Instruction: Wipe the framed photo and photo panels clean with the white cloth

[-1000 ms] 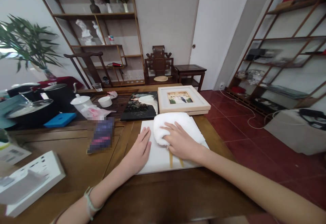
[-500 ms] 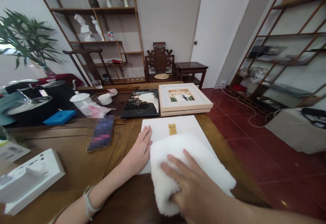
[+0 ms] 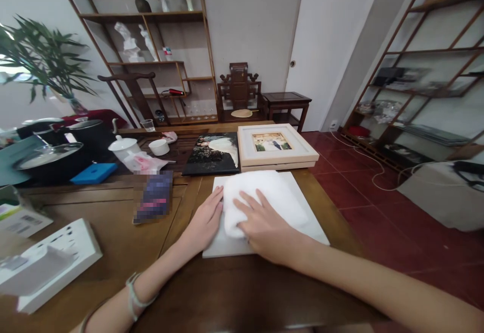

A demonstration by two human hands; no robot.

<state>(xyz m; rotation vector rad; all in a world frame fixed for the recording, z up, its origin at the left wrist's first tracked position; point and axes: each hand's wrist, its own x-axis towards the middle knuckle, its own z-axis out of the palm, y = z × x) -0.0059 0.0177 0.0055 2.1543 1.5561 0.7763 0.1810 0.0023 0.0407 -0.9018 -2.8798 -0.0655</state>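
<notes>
While the person's left hand (image 3: 204, 224) lies flat with its fingers close together along the left edge of a thin, white, rectangular panel (image 3: 227, 247), the right hand (image 3: 270, 227) presses down, fingers spread wide, on a folded, fluffy white cloth (image 3: 278, 197). The cloth rests on top of the panel and covers most of its middle, leaving a pale strip bare along the near edge and another down the right side. The panel itself sits near the front edge of a brown, polished wooden table (image 3: 234, 292), just in front of a dark, glossy picture panel (image 3: 214, 156) and a pale wooden frame with a white mat (image 3: 302, 146). The step in hand looks like wiping or pressing the panel's surface with the cloth. White lies on white here, so the cloth's outline at the right is hard to trace, and whether the right thumb grips the fold cannot be told. Any further stroke would call for even pressure through the spread fingers, with the left hand bracing the panel against sliding.
</notes>
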